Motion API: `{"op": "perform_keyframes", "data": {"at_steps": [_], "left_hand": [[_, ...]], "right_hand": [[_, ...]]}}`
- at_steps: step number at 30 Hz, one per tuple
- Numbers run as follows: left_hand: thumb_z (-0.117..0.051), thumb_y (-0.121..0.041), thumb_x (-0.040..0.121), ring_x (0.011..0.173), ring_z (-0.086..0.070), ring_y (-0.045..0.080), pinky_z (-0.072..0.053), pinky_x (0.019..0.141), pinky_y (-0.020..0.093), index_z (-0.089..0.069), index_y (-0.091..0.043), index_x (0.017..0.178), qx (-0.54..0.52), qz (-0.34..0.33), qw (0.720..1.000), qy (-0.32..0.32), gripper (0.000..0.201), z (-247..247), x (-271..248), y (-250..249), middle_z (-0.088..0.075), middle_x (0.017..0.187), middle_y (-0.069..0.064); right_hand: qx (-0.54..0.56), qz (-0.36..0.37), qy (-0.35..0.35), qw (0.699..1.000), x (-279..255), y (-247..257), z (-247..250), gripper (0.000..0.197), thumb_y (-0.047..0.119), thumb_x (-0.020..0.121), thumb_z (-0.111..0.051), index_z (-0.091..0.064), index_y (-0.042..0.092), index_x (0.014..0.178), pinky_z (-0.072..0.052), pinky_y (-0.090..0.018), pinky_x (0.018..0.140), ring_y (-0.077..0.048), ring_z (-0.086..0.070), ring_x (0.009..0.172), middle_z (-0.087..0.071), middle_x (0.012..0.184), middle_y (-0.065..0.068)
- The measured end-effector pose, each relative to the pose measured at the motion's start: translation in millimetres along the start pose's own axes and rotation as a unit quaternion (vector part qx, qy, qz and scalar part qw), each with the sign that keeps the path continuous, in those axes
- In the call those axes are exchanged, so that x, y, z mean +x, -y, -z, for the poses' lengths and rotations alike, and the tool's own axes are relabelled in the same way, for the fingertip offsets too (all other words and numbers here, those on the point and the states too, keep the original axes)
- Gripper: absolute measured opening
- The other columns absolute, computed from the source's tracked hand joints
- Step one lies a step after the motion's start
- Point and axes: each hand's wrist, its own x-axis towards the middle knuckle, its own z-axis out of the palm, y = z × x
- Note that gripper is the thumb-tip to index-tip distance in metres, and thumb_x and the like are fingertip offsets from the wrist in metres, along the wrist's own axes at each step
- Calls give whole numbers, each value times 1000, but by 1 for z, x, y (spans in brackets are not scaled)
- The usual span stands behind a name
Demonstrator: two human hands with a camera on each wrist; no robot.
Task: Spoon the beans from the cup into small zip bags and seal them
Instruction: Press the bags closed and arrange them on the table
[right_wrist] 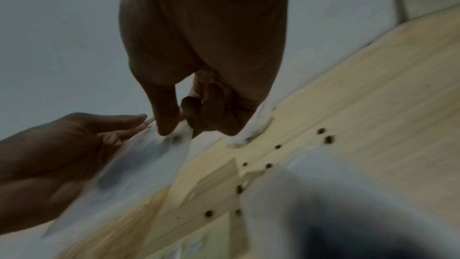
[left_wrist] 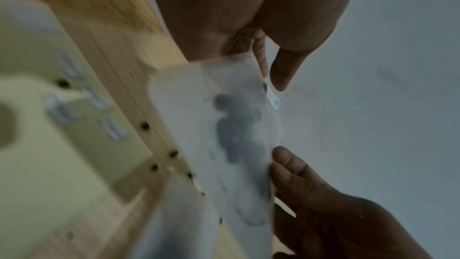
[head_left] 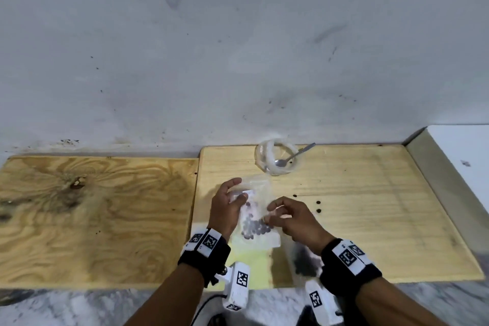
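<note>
The cup (head_left: 276,157) stands at the back of the right-hand board (head_left: 370,219), close to the wall (head_left: 238,47), with the spoon (head_left: 293,157) in it, handle leaning out to the right. In front of the cup, the zip bag (head_left: 255,216) with beans (head_left: 254,229) in it is held between the left hand (head_left: 226,209) and the right hand (head_left: 293,219). Loose beans (head_left: 318,206) lie on the board just right of the right hand. A second board (head_left: 92,219) lies to the left on the table (head_left: 79,307).

cup (head_left: 276,157) w/ spoon (head_left: 293,156) blocks far side.
</note>
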Motion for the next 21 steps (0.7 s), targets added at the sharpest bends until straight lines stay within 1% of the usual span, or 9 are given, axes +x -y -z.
{"op": "perform_keyframes", "data": {"at_steps": [2, 4, 7, 9, 11, 12, 14, 18, 21], "left_hand": [[-69, -3, 82, 98, -66, 19, -53, 79, 22, -62, -23, 117, -19, 25, 999, 40, 41, -46, -5, 1, -69, 113, 7], [-72, -9, 79, 105, -62, 18, -52, 88, 32, -61, -28, 118, -12, 44, 996, 77, 44, -97, -10, 9, -65, 116, 2], [-70, -4, 82, 101, -59, 19, -49, 82, 32, -66, -23, 110, 21, 83, 991, 107, 34, -179, -18, 27, -60, 104, -2], [-69, -3, 82, 99, -61, 23, -49, 78, 34, -69, -25, 98, 39, 114, 983, 137, 27, -231, -24, 40, -61, 103, 1], [-70, -8, 82, 102, -63, 25, -51, 81, 37, -69, -30, 95, 63, 144, 972, 174, 26, -281, -28, 54, -62, 113, 3], [-71, -10, 81, 104, -64, 26, -52, 82, 38, -68, -30, 97, 73, 156, 968, 184, 26, -303, -30, 59, -62, 116, 3], [-71, -11, 80, 108, -63, 27, -53, 87, 42, -66, -27, 107, 90, 183, 959, 195, 31, -344, -33, 71, -62, 121, 3], [-71, -8, 81, 115, -59, 26, -54, 93, 43, -58, -16, 127, 130, 217, 946, 203, 49, -401, -39, 92, -57, 126, 2], [-73, -10, 80, 116, -58, 27, -53, 94, 41, -58, -16, 127, 173, 246, 929, 214, 50, -421, -42, 104, -57, 129, 3]], "right_hand": [[7, -20, -13, 1000, -9, -16, 44, 21, 1, 79, -79, -68, 11, 93, -32, -13, 40, -1, -44, 44, -54, 79, -7], [9, -28, -72, 997, -18, -34, 92, 23, -4, 80, -74, -70, 12, 96, -31, -10, 39, 0, -45, 47, -53, 83, -5], [8, -44, -153, 987, -31, -67, 169, 26, -3, 80, -73, -72, 15, 97, -32, -11, 41, -11, -49, 60, -54, 86, -5], [-15, -49, -176, 983, -37, -92, 217, 29, -2, 77, -74, -73, 21, 94, -41, -19, 46, -20, -54, 64, -59, 88, -9], [-42, -70, -196, 977, -43, -113, 259, 31, 2, 73, -79, -72, 25, 93, -54, -32, 60, -24, -63, 70, -66, 90, -11], [-63, -86, -199, 974, -45, -122, 277, 31, 6, 72, -82, -72, 25, 95, -54, -32, 64, -22, -65, 75, -67, 91, -9], [-120, -118, -200, 965, -49, -142, 308, 35, 17, 72, -86, -69, 24, 102, -48, -24, 65, -20, -64, 85, -65, 94, -3], [-208, -158, -180, 948, -52, -180, 345, 49, 34, 74, -83, -63, 25, 118, -47, -27, 81, -18, -60, 102, -61, 112, -1], [-253, -174, -155, 939, -51, -196, 357, 55, 40, 76, -79, -60, 26, 125, -48, -30, 91, -19, -58, 114, -56, 127, -1]]}}
